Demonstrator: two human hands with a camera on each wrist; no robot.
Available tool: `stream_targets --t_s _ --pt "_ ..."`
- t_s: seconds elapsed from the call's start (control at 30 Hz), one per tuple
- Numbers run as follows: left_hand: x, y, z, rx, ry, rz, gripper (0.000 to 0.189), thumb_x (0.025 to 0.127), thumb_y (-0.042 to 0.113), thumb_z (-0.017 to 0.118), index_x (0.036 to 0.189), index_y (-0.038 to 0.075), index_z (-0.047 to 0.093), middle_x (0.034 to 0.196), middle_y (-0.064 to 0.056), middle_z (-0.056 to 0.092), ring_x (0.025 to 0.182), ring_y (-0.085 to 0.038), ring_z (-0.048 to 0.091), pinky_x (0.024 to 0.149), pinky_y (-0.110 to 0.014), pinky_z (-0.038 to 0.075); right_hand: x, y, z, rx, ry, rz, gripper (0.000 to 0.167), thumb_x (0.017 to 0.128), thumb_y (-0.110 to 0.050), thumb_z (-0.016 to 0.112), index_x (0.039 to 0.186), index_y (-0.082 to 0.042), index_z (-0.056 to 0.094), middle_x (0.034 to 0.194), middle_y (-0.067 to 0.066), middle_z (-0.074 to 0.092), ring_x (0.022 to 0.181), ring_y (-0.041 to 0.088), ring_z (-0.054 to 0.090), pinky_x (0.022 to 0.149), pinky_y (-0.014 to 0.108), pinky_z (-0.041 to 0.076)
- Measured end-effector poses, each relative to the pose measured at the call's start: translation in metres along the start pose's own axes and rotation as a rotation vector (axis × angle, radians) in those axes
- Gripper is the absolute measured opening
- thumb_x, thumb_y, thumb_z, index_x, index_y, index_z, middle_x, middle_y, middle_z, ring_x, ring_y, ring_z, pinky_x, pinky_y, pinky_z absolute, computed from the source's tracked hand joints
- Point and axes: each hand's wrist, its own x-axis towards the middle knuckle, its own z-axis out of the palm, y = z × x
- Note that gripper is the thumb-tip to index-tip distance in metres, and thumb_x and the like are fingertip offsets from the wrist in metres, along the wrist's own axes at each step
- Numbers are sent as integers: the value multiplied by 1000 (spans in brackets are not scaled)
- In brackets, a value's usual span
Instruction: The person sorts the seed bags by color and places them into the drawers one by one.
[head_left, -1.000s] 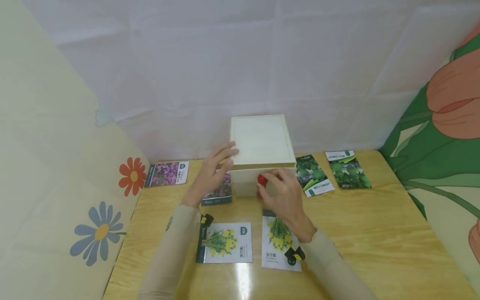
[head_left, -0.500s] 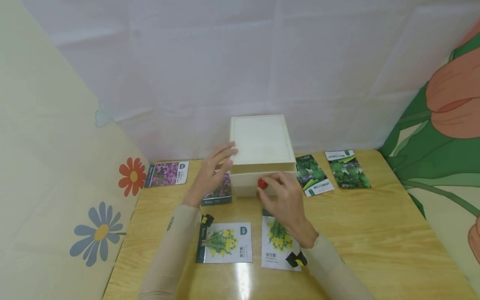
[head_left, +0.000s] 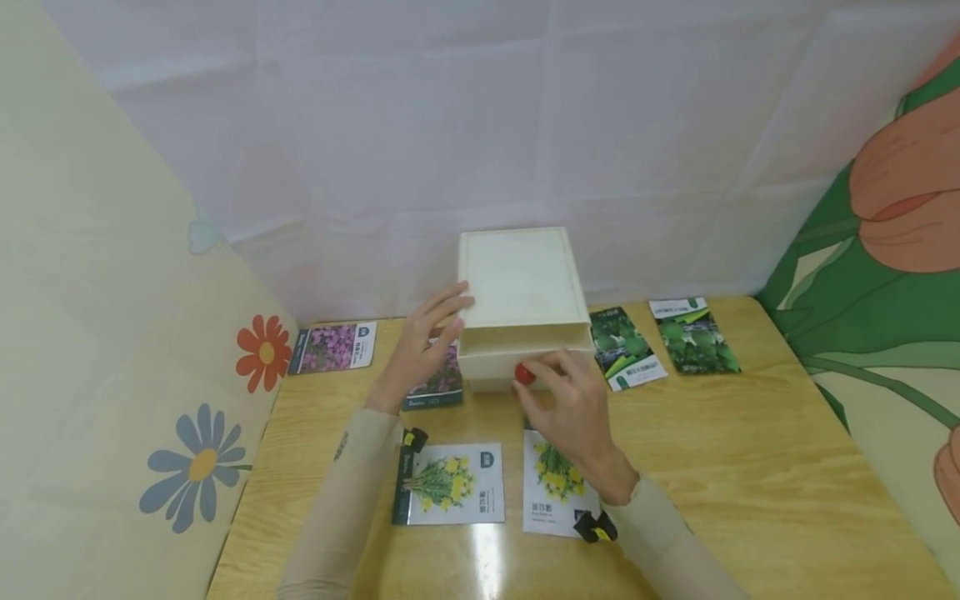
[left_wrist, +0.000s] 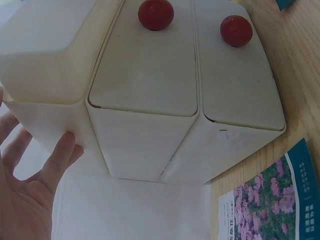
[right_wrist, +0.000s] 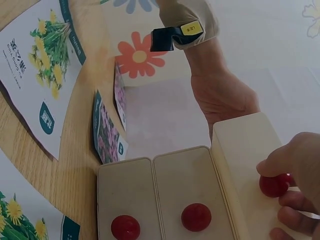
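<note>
A white drawer cabinet stands against the back cloth. In the left wrist view it shows stacked drawers with red knobs. Its top drawer is pulled partly out, and the visible inside looks pale and bare. My right hand pinches that drawer's red knob between thumb and fingers. Against the cabinet's left side and top edge rests my left hand, its fingers extended. The left wrist view has this hand touching the side wall near the top drawer.
Two yellow-flower seed packets lie in front of the cabinet. Pink-flower packets are on the left, one partly behind my left hand. Green-leaf packets lie to the right on the wooden table. Painted panels flank both sides.
The top drawer has slid farther out toward me, widening the gap under the cabinet top. My right hand came back with the knob; the left hand stayed in place.
</note>
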Motion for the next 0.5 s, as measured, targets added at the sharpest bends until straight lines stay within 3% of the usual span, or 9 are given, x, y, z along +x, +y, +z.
stream_targets --t_s 0.5 --pt "-1 -1 1 -5 0 -19 39 110 14 57 148 14 61 169 -1 44 150 -28 50 103 -44 61 -7 -7 -6 9 -1 -15 32 81 -16 90 109 -3 80 101 11 73 91 26 69 75 39 62"
